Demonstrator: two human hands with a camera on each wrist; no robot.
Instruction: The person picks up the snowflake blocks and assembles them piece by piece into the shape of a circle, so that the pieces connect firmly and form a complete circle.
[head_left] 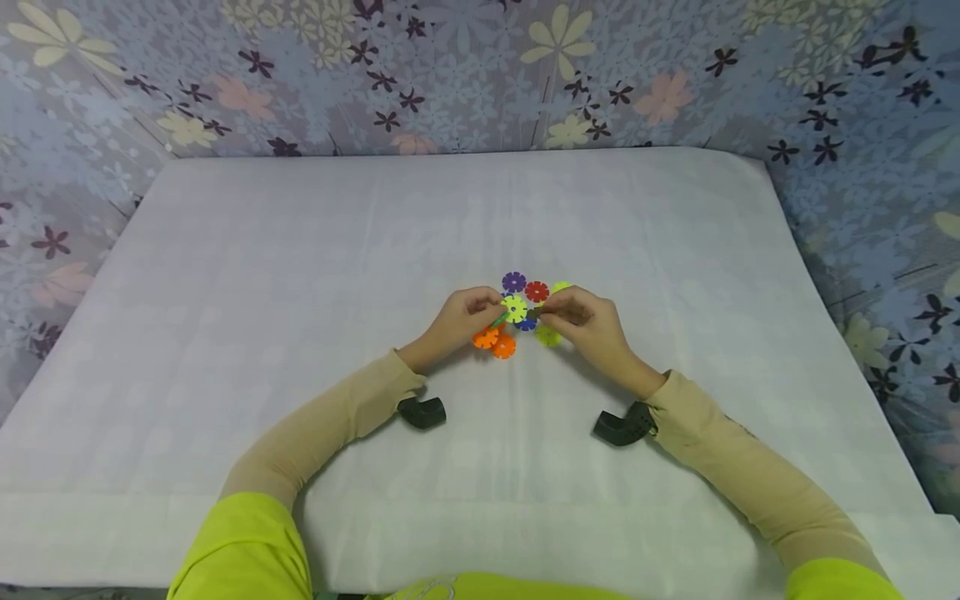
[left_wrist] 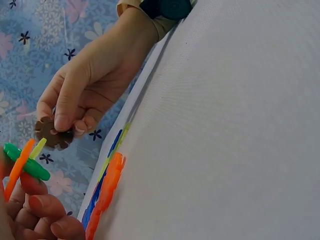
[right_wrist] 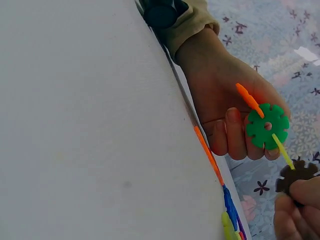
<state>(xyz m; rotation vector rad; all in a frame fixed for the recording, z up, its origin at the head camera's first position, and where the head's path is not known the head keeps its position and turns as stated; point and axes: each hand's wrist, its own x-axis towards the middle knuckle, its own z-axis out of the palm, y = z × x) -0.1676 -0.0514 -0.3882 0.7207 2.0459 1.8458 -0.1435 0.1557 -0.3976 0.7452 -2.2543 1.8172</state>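
Observation:
My left hand point(head_left: 463, 321) holds a joined piece of notched plastic discs. In the right wrist view it consists of a green disc point(right_wrist: 260, 137) with an orange disc point(right_wrist: 249, 100) and a yellow disc point(right_wrist: 283, 151), seen edge-on, slotted into its rim. My right hand point(head_left: 596, 329) pinches a dark brown notched disc point(left_wrist: 52, 134) between thumb and fingers. The brown disc is right by the yellow one, whose end overlaps its notched rim in the right wrist view. Both hands are close together above the loose discs.
Flat on the white-covered table point(head_left: 300, 250) lie loose discs: a purple one point(head_left: 513, 282), a red one point(head_left: 537, 291), an orange one point(head_left: 504, 347) and a yellow-green one point(head_left: 550, 337), among several others. Floral fabric point(head_left: 465, 75) borders the table's far side.

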